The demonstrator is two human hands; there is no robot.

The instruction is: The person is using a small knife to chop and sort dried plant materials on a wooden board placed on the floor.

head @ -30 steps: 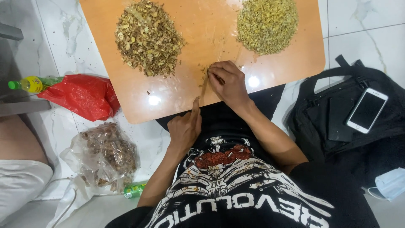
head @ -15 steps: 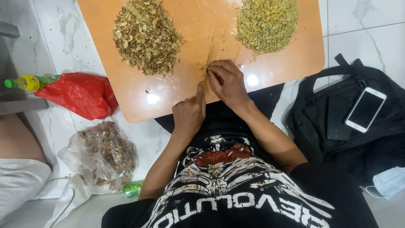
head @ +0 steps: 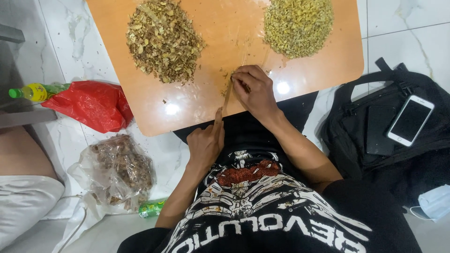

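Your right hand (head: 253, 91) is curled, fingertips pinching one end of a thin stalk (head: 227, 99) on the orange table (head: 197, 105), between a brown pile (head: 164, 40) and a greenish pile (head: 297, 26). Your left hand (head: 206, 143) is clenched at the table's near edge, gripping the stalk's other end.

Red plastic bag (head: 91, 104): crumpled, on the white floor tiles just left of the orange board. Beside it, further left, a yellow-green bottle (head: 35, 91) with a green cap, lying on its side. Below the red bag, a clear plastic bag (head: 117, 171) holding brown lumps. At its lower edge, a small green can (head: 151, 208), partly hidden. Right side: white-framed phone (head: 410, 120), screen dark, resting on a black backpack (head: 375, 126).
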